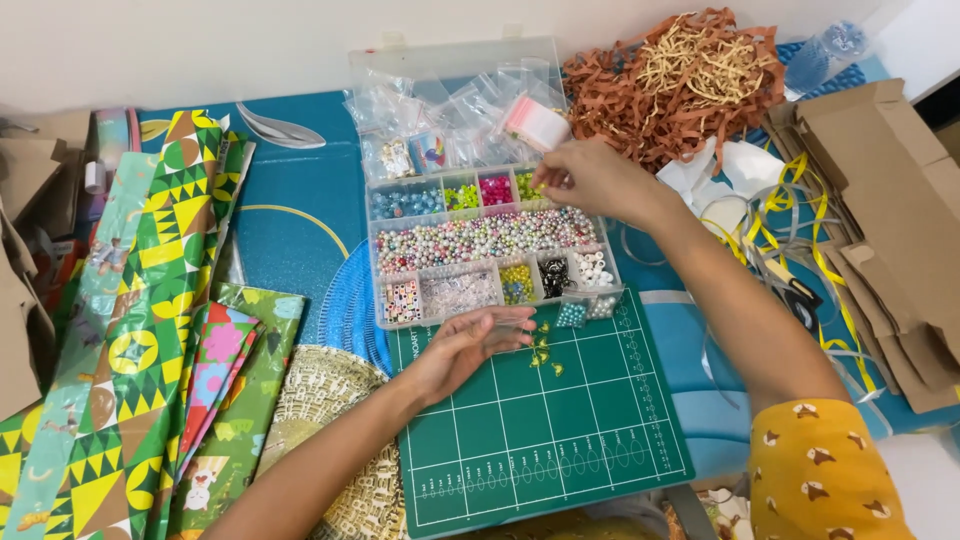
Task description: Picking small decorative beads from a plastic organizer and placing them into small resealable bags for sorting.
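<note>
Green cutting mat [560,440] lying nearest, few small yellow-green beads [543,352] sitting on its upper edge. Left hand [470,345] resting palm-up, fingers loosely spread, cradling clear small bag [510,333]. Right hand [590,178] reaching over bead organizer box [490,245], fingertips pinching at yellow-green compartment [528,186]; bead itself too small to confirm. Judging early stage: only handful of beads lying out, compartments looking full, most picking remaining. Gift wrap sheets [150,300] lying left, shredded paper [680,80] sitting behind.
</note>
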